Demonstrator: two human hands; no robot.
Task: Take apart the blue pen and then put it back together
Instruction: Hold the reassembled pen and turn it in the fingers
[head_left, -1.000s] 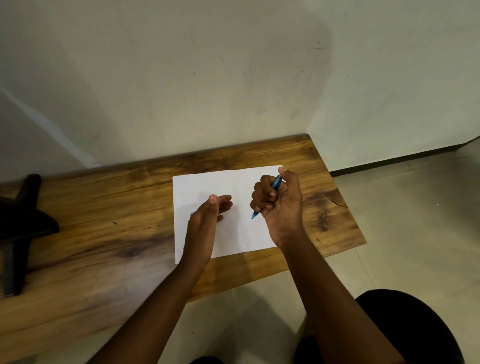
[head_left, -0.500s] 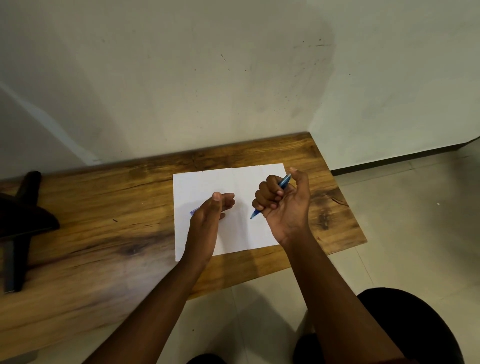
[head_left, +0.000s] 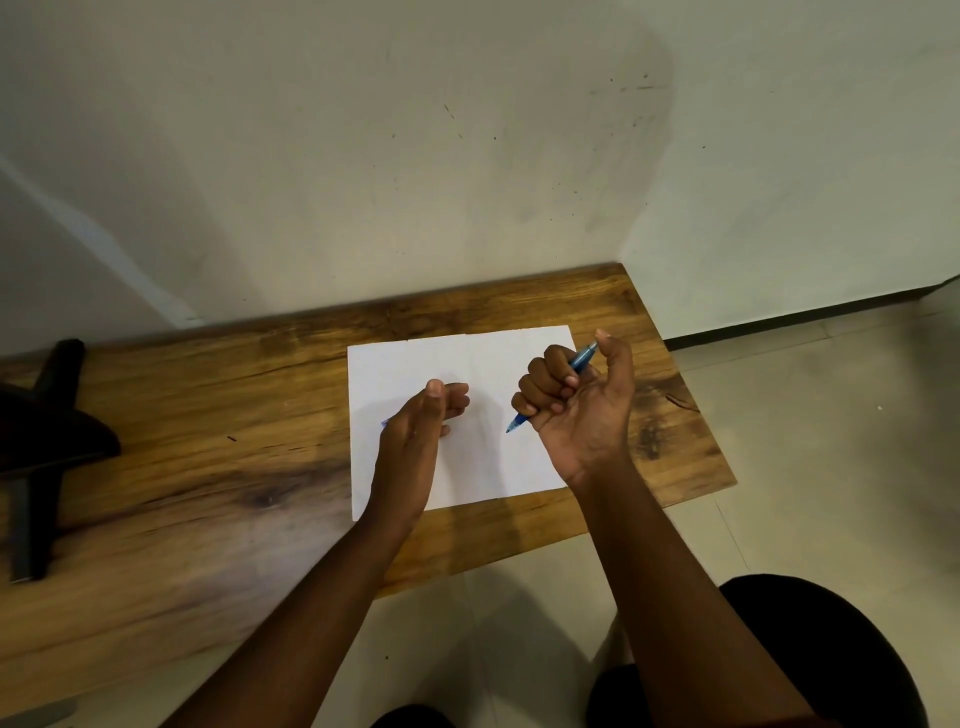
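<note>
pen (head_left: 551, 389) | right hand (head_left: 576, 410) fisted | tip down-left, button up-right

The blue pen (head_left: 581, 361) looked glossy plastic; beneath it lay matt white paper (head_left: 415, 364) on a grained, smooth wooden table (head_left: 208, 415).

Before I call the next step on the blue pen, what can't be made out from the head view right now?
- Blue pen: its middle is hidden inside the right hand's fist; only both ends show.
- Left hand: a small bluish bit pokes out beside it; too small and covered to identify.
- Whether the pen is whole or missing parts: cannot tell.
- Dark object on the table: cut off by the left edge.
</note>
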